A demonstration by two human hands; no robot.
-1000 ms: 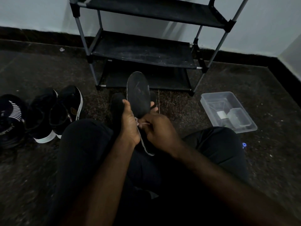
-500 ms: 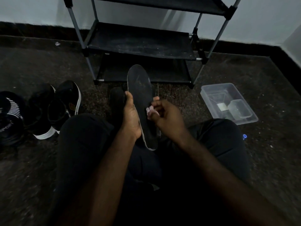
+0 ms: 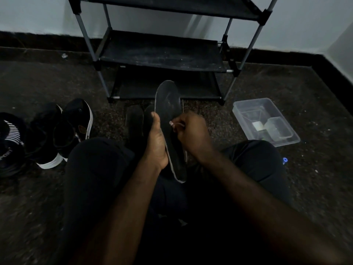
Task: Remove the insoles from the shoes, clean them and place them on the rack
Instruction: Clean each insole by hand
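**Wiping the insole, rack not yet reached**

The step in hand looks like the cleaning one. The person sits on the floor (image 3: 286,188) facing the rack (image 3: 162,52) and holds 1 insole (image 3: 168,104) upright over the lap, toe end up.

- **Left hand:** the left hand (image 3: 156,144) grips the insole's left edge. The thumb lies on the near face and the fingers are hidden behind it.
- **Right hand:** the right hand (image 3: 193,134) is curled and pinches a small pale item (image 3: 174,123) against the insole's right side. It is too small and dim to say whether it is a wipe or a brush.
- **Around them:** 2 dark flat shapes (image 3: 134,119), likely more insoles, lie on the floor just beyond the hands. The shoes (image 3: 76,119) stand well to the left and a clear box (image 3: 265,121) to the right. No insole shows on the rack shelves in view.

The next move, as I judge it, calls for working the item over the toe end. The left grip must stay firm so the soft insole does not fold. After that comes a forward reach to lay it on a shelf.

Against the frame 1 s ago, the right hand has crept up the insole, from near its middle toward the toe half. The left hand keeps the same grip. The view has tipped a little, so the rack sits differently in frame.
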